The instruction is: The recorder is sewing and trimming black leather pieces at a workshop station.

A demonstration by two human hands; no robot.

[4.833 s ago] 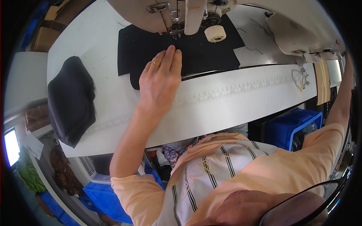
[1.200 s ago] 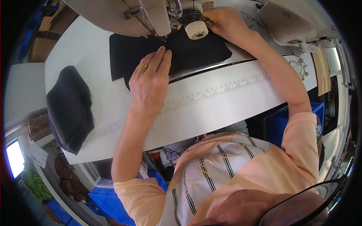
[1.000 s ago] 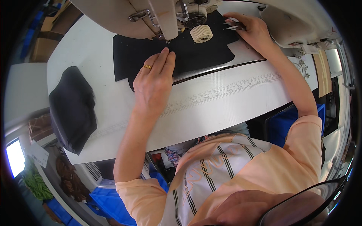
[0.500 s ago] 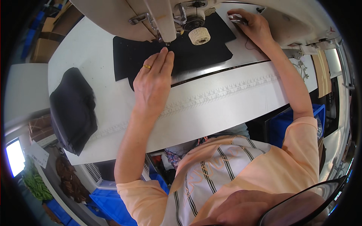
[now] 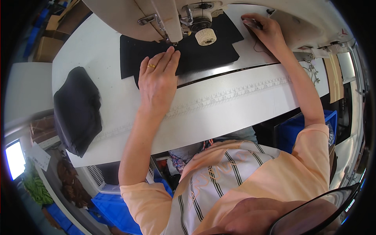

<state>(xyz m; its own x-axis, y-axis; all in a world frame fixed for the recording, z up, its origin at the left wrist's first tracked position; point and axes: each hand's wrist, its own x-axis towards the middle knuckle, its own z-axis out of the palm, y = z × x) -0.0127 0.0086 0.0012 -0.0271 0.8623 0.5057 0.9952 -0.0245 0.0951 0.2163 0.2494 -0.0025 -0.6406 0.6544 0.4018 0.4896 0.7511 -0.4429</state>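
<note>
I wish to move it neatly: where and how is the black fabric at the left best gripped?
Probably pinch the black fabric by its wavy right edge, from the right: that edge faces the left hand, while the opposite side lies along the rim of the table.

A bright screen glows at far left — cardboard boxes beyond a white worktable, blue bins below

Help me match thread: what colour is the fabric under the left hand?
The fabric is black, clearest in the head view.
</note>
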